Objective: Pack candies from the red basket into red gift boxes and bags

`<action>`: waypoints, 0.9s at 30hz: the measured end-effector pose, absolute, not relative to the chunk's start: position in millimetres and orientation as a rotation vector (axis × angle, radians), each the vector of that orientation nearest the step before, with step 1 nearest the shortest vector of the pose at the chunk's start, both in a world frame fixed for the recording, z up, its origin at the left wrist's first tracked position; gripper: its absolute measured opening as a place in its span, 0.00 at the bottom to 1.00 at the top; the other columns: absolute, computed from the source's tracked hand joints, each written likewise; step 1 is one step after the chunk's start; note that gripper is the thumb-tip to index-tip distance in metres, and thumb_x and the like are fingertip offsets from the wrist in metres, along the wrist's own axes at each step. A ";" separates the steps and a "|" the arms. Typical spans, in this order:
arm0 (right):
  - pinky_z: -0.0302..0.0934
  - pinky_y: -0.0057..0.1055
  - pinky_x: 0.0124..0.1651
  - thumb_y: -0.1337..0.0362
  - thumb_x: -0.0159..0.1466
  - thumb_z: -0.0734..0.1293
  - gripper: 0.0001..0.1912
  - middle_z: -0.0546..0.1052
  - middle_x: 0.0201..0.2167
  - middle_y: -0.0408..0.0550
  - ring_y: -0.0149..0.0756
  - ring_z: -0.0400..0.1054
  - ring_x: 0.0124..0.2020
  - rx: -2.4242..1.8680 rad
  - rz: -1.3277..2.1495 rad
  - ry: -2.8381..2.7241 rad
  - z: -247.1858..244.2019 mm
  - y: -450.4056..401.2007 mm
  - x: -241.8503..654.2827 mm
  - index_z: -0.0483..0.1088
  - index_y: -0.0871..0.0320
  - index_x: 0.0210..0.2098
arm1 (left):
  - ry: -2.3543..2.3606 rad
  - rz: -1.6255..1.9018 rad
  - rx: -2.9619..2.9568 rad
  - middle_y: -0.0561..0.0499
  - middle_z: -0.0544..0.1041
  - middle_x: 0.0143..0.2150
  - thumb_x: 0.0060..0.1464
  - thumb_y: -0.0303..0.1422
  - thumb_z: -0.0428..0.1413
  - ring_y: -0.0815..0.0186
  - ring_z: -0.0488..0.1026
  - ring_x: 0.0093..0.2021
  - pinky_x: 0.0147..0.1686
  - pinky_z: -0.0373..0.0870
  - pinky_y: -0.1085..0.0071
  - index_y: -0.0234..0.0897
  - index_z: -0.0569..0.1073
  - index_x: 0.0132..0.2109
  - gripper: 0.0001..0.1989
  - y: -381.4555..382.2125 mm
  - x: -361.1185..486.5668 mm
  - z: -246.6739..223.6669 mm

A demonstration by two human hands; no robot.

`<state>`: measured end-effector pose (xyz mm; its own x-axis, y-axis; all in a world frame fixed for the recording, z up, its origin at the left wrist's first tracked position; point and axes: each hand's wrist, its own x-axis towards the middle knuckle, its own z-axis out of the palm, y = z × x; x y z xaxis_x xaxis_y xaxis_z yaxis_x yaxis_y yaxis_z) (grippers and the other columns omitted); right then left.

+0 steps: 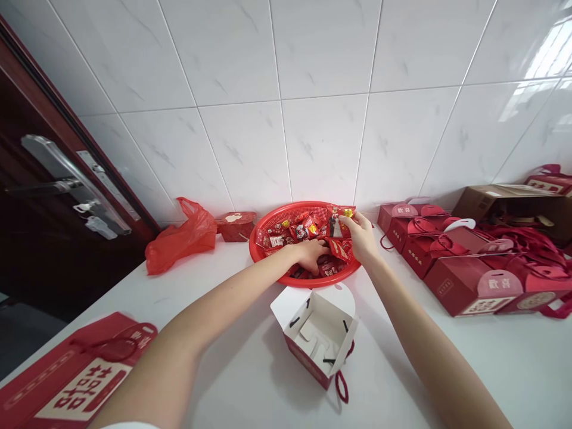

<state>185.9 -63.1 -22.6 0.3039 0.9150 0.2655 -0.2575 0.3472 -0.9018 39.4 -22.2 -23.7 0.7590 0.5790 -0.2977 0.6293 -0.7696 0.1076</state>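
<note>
A red plastic basket [257, 253] full of small red wrapped candy packets [308, 229] stands against the tiled wall. My left hand [311, 255] is down inside it, fingers apart and touching the packets; its fingertips are partly hidden among them. Over the basket's right side, my right hand [360, 233] pinches a flat red candy packet [335, 223] printed with figures, held upright. In front of the basket sits an open gift box [308, 357], red outside and white inside, flaps spread, with a dark red cord handle hanging at its right. No candy shows inside it.
Several red gift boxes [456, 286] stand at the right, by an open cardboard box [473, 205] and dark red ribbons [527, 241]. Leftward are a red plastic bag [183, 238], a small red box [236, 227], flat red cartons [75, 369] and a door handle [75, 185].
</note>
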 end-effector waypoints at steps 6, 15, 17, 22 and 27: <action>0.66 0.35 0.39 0.56 0.49 0.72 0.12 0.78 0.28 0.41 0.38 0.71 0.32 -0.882 0.937 -0.927 -25.5 -59.1 187.8 0.73 0.54 0.31 | 0.977 -0.385 2.719 0.41 0.75 0.59 0.43 0.35 0.65 0.47 0.72 0.57 0.56 0.69 0.61 0.38 0.77 0.55 0.28 -17.8 42.0 -27.3; 0.68 0.35 0.39 0.57 0.49 0.72 0.12 0.80 0.30 0.43 0.39 0.73 0.34 -0.870 0.944 -0.924 -21.4 -63.5 185.4 0.73 0.54 0.31 | 0.927 -0.267 2.631 0.46 0.79 0.50 0.41 0.28 0.64 0.52 0.76 0.48 0.45 0.71 0.67 0.40 0.79 0.50 0.24 -14.5 36.5 -25.1; 0.68 0.35 0.39 0.57 0.48 0.72 0.12 0.79 0.30 0.42 0.39 0.73 0.33 -0.862 0.944 -0.919 -22.0 -62.7 185.6 0.73 0.54 0.31 | 0.951 -0.214 2.587 0.48 0.80 0.45 0.43 0.27 0.62 0.55 0.77 0.43 0.40 0.70 0.68 0.39 0.78 0.49 0.22 -13.2 32.1 -19.7; 0.67 0.34 0.37 0.57 0.49 0.72 0.12 0.79 0.29 0.42 0.38 0.72 0.32 -0.883 0.940 -0.923 -23.6 -60.3 187.3 0.73 0.54 0.32 | 1.082 0.175 2.485 0.52 0.78 0.40 0.44 0.28 0.61 0.59 0.75 0.41 0.38 0.68 0.70 0.40 0.75 0.44 0.17 -7.2 13.1 -6.0; 0.68 0.35 0.38 0.56 0.49 0.72 0.13 0.79 0.30 0.43 0.39 0.73 0.33 -0.881 0.951 -0.922 -24.0 -59.7 187.0 0.73 0.54 0.32 | 1.105 0.301 2.359 0.55 0.74 0.33 0.50 0.31 0.58 0.62 0.74 0.35 0.34 0.67 0.71 0.40 0.72 0.42 0.10 1.9 -3.1 -6.5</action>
